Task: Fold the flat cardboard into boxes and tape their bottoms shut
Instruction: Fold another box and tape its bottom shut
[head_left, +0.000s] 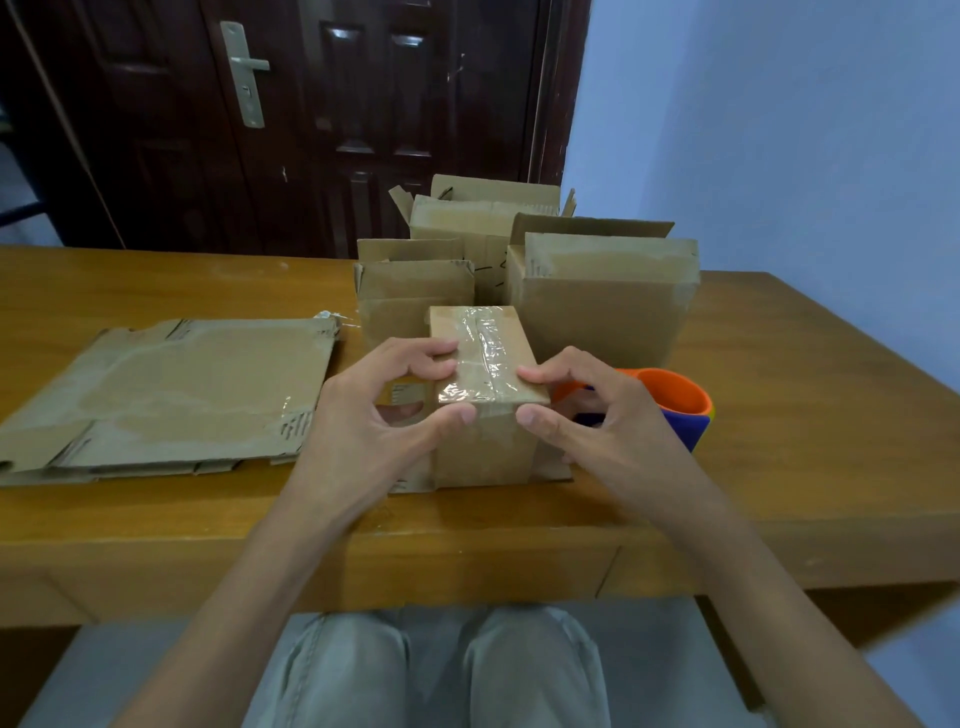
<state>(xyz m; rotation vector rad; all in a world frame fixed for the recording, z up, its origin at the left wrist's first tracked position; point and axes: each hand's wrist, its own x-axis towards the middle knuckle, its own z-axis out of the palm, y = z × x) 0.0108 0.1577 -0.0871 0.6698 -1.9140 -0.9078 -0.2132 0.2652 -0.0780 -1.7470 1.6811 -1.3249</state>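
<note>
Corrugated brown cardboard forms the small box (485, 395) standing bottom-up near the front edge of the wooden bench (779, 415), its open flaps splayed against the surface. A strip of clear packing tape (485, 353) runs along the centre seam of the upturned bottom and wraps over the near edge; it looks wrinkled and glossy. The left hand (384, 405) grips the box's left side, fingers curled onto the top face and thumb pressed on the near edge. The right hand (587, 410) mirrors it, fingertips pinching the right edge at the near corner. Just right of the box sits an orange and blue tape dispenser (675, 405), partly hidden by the right hand. A flattened carton (166, 395) with old tape residue lies to the left, awaiting folding. Three assembled boxes stand behind: a medium box (410, 296) touching or just behind the small one, a large box (608, 301) to the right, and a rear box (483, 218) at the far edge.

Handling judgement: the small box is probably light and empty, stiff along its creases but easily crushed across its panels. The taped surface is likely slippery, so bare cardboard at the side walls and corners offers the surer hold. Pressing along the seam should seat the tape; heavy pressure at mid-panel risks bowing the bottom flaps inward.
</note>
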